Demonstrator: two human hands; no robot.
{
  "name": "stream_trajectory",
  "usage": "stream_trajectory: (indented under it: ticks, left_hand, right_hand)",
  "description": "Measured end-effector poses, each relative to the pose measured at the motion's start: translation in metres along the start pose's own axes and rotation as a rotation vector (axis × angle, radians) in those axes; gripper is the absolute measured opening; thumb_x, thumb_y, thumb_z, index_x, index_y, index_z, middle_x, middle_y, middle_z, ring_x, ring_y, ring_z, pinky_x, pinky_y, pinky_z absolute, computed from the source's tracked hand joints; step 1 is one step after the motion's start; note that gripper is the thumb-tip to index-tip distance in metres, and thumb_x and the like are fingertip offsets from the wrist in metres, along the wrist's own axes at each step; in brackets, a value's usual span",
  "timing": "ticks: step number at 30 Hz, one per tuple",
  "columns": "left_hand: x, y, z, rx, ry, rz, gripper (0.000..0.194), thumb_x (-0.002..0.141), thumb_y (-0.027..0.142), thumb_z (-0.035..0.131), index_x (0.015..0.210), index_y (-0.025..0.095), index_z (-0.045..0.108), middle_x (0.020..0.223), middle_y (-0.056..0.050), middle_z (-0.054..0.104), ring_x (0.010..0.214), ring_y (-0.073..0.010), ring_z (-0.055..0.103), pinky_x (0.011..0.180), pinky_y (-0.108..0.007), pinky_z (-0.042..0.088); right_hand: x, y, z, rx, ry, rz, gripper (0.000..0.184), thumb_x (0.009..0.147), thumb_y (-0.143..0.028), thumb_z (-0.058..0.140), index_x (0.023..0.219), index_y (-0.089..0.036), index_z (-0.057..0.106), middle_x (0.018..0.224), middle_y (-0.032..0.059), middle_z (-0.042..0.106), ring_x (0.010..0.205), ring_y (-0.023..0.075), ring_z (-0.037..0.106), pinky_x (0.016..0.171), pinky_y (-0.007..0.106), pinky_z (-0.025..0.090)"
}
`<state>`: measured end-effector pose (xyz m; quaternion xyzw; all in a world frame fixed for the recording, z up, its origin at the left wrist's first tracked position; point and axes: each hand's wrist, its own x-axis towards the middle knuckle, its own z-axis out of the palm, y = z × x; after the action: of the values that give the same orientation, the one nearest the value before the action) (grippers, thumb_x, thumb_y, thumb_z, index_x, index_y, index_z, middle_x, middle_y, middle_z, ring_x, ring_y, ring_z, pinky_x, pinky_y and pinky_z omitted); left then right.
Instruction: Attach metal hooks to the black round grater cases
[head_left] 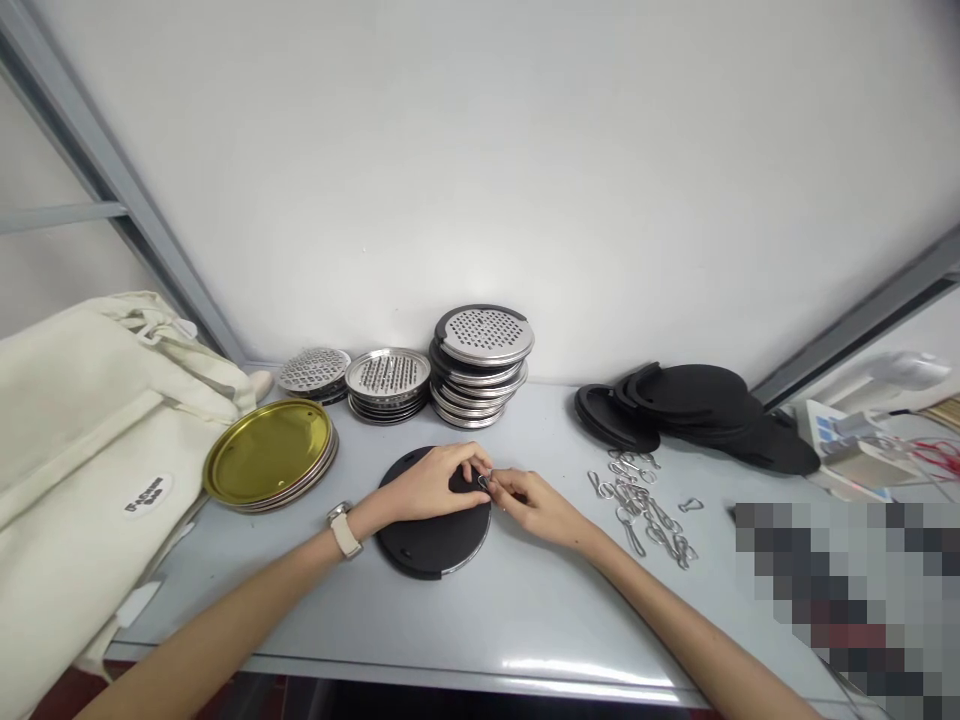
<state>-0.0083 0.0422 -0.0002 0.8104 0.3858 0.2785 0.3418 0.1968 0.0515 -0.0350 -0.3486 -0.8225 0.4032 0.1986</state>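
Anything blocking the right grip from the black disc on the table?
Nothing visible. The right grip is already at the right edge of the black disc, pinching a small metal clip; the left grip lies over the disc. The loose clips lie apart, off to the right.

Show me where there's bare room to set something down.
Bare tabletop lies nearer than the black disc under the left hand, between the forearms. A smaller patch sits between the tallest stack and the black discs at right. Back left is crowded with a gold-topped stack and perforated discs; right, with metal clips.
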Motion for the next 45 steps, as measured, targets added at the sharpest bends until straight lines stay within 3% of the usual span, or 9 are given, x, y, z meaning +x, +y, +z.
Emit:
stream_trajectory:
  ticks: [8, 27, 34, 45]
  left_hand:
    - [0.002, -0.003, -0.002, -0.07, -0.021, -0.066, 0.029, 0.071, 0.028, 0.072, 0.096, 0.019, 0.062, 0.085, 0.001, 0.067, 0.068, -0.011, 0.053, 0.061, -0.021, 0.038]
    - [0.002, -0.004, -0.002, -0.092, -0.046, -0.066, 0.026, 0.072, 0.024, 0.071, 0.096, 0.02, 0.061, 0.083, 0.002, 0.066, 0.068, -0.0107, 0.054, 0.061, -0.022, 0.037]
    - [0.001, -0.004, -0.001, -0.023, -0.014, -0.006, 0.021, 0.072, 0.025, 0.07, 0.09, 0.019, 0.06, 0.09, 0.0, 0.062, 0.077, -0.0123, 0.055, 0.069, -0.023, 0.042]
    - [0.002, 0.002, -0.003, -0.065, -0.056, -0.04, 0.019, 0.075, 0.022, 0.068, 0.093, 0.019, 0.062, 0.075, 0.002, 0.063, 0.069, -0.0109, 0.054, 0.063, -0.022, 0.04]
  right_hand:
    - [0.0, -0.006, -0.002, 0.059, -0.022, -0.014, 0.039, 0.096, -0.045, 0.03, 0.068, -0.019, 0.038, 0.063, -0.0049, 0.032, 0.056, 0.0091, 0.03, 0.052, 0.022, 0.025]
    - [0.001, -0.002, -0.006, 0.206, -0.012, 0.019, 0.043, 0.093, -0.053, 0.034, 0.068, -0.019, 0.038, 0.063, -0.0056, 0.027, 0.056, 0.0088, 0.026, 0.051, 0.022, 0.023]
    - [-0.001, -0.012, 0.0, 0.043, 0.019, -0.037, 0.037, 0.097, -0.045, 0.031, 0.073, -0.019, 0.043, 0.066, -0.004, 0.038, 0.058, 0.0098, 0.034, 0.055, 0.023, 0.028]
    - [-0.003, -0.014, -0.007, 0.008, -0.05, -0.032, 0.039, 0.095, -0.049, 0.033, 0.071, -0.019, 0.042, 0.065, -0.0043, 0.036, 0.057, 0.0094, 0.032, 0.052, 0.023, 0.027]
